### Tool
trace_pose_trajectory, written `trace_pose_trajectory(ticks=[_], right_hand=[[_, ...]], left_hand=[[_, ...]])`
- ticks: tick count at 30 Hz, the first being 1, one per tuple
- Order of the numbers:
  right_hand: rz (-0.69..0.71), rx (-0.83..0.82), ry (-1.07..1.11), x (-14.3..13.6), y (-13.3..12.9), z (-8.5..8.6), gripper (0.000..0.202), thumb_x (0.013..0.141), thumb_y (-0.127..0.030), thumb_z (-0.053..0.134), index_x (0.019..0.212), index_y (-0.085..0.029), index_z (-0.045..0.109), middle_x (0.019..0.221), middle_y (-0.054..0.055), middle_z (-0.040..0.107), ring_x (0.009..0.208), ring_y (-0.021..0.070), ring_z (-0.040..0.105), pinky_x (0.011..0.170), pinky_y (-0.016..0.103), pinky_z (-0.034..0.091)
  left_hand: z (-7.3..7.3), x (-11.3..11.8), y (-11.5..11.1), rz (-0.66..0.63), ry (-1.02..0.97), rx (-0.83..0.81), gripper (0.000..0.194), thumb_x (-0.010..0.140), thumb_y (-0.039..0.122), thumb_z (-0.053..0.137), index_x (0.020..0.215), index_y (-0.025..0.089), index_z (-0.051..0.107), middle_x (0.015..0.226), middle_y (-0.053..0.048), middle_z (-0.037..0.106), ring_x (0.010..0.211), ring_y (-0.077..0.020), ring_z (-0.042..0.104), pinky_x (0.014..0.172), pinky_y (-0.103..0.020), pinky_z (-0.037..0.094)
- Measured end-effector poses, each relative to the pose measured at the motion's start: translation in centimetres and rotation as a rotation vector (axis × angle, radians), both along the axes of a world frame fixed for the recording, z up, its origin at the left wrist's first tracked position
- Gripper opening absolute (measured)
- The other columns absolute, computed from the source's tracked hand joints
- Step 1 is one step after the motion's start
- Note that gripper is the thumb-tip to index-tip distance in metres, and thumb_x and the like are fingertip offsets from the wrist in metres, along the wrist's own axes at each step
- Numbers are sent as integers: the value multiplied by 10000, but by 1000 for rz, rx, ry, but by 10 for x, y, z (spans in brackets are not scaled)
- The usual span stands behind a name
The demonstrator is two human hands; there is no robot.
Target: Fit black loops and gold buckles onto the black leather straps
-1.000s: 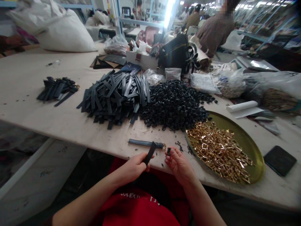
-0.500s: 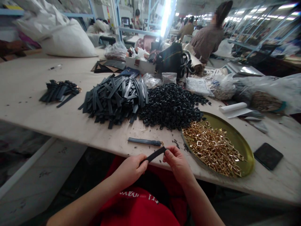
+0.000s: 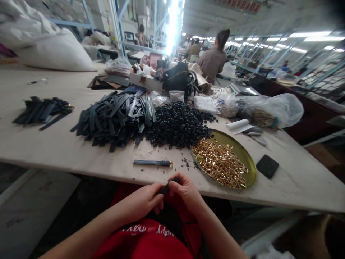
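Note:
A black strap [image 3: 165,188] runs between my hands, just off the table's front edge. My left hand [image 3: 151,196] is closed around its lower part. At the upper end, my right hand [image 3: 182,187] pinches it, with the fingers covering much of that end. On the table just beyond lies a finished-looking strap with a gold buckle [image 3: 152,163]. Farther back are a heap of loose black straps [image 3: 115,115] and a mound of small black loops [image 3: 179,124]. To the right, gold buckles [image 3: 219,162] fill much of a round tray [image 3: 250,169].
A bundle of buckled straps [image 3: 44,109] lies at the left. A dark flat phone-like object [image 3: 267,166] is right of the tray. Behind stand a black bag [image 3: 175,77], plastic bags [image 3: 285,108] and a large white sack [image 3: 56,50]. A person [image 3: 211,61] is in the background.
My hands have drawn closer together and nearer my body, and less of the strap shows between them. The view has turned to the right, so the table's things appear farther left.

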State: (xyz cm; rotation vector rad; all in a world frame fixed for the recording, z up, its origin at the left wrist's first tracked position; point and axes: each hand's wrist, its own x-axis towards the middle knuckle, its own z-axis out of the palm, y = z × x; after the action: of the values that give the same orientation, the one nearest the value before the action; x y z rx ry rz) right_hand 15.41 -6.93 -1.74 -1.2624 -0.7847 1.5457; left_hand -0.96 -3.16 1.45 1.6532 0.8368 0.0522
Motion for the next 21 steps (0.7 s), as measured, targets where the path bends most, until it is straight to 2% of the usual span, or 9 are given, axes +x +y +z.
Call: trace_pose_trajectory(ticks=[2, 5, 7, 9, 12, 15, 18, 21], right_hand=[[-47, 16, 29, -1, 3, 0, 286, 625, -383, 699, 710, -176, 522, 474, -68, 523, 441, 74, 443, 481, 206, 343], [2, 43, 48, -9, 8, -10, 292, 637, -403, 691, 673, -165, 527, 507, -60, 494, 466, 72, 429, 486, 208, 332], [58, 72, 25, -9, 13, -18, 312, 680, -458, 640, 707, -160, 550, 555, -45, 498, 485, 77, 428, 489, 214, 334], [71, 115, -79, 3, 20, -22, 344, 718, -503, 578, 779, -165, 569, 619, -29, 517, 520, 88, 444, 508, 222, 352], [-39, 192, -445, 43, 40, -17, 304, 762, -474, 534, 809, -174, 558, 670, -10, 533, 592, 115, 477, 559, 240, 383], [-198, 292, -917, 85, 73, -8, 204, 809, -376, 494, 807, -180, 549, 722, 19, 552, 666, 148, 506, 619, 266, 396], [-183, 340, -1306, 104, 109, -8, 165, 829, -312, 463, 841, -182, 564, 818, 47, 566, 734, 170, 527, 670, 282, 391], [-89, 241, -1556, 102, 136, -15, 175, 826, -321, 483, 882, -175, 562, 868, 72, 575, 756, 188, 544, 660, 286, 381]], left_hand=[[-4, 2, 1, 56, -28, -85, 362, 854, 341, 342, 1150, 169, 459, 640, 23, 525, 501, -118, 483, 467, -206, 362], [-13, 7, 7, 213, -106, -31, 508, 843, 424, 373, 1276, 159, 364, 608, 24, 505, 537, -133, 460, 478, -211, 342], [-21, 11, 15, 295, -168, -22, 514, 823, 454, 413, 1245, 160, 414, 586, 25, 498, 546, -132, 450, 482, -207, 332], [-30, 12, 25, 338, -196, -81, 436, 806, 474, 442, 1106, 166, 514, 513, 51, 428, 467, -104, 385, 426, -192, 280], [-42, 14, 41, 403, -234, -221, 360, 776, 520, 456, 848, 172, 518, 436, 101, 265, 370, -60, 232, 355, -170, 163], [-47, 21, 51, 458, -255, -336, 387, 742, 570, 440, 780, 185, 447, 401, 127, 209, 335, -49, 161, 330, -166, 107], [-44, 30, 58, 451, -212, -321, 382, 748, 559, 409, 774, 178, 431, 398, 113, 323, 308, -40, 203, 327, -171, 118], [-39, 34, 64, 447, -175, -253, 362, 752, 524, 406, 755, 163, 436, 520, 62, 476, 321, -26, 273, 348, -174, 172]])
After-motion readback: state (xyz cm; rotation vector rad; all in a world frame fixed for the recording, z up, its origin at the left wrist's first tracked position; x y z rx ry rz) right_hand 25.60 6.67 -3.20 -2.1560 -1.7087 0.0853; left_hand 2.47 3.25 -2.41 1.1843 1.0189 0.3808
